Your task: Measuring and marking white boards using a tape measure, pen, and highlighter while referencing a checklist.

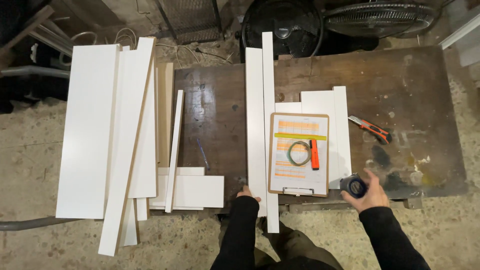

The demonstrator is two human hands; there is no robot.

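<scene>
Workbench [400, 85]: dark worn wood, stained, scuffed. White boards [90, 130]: smooth matt laminate, raw wood edges. Clipboard [299, 190]: brown hardboard w/ metal clip, paper sheet. Knife [370, 129], far right: orange plastic.
</scene>
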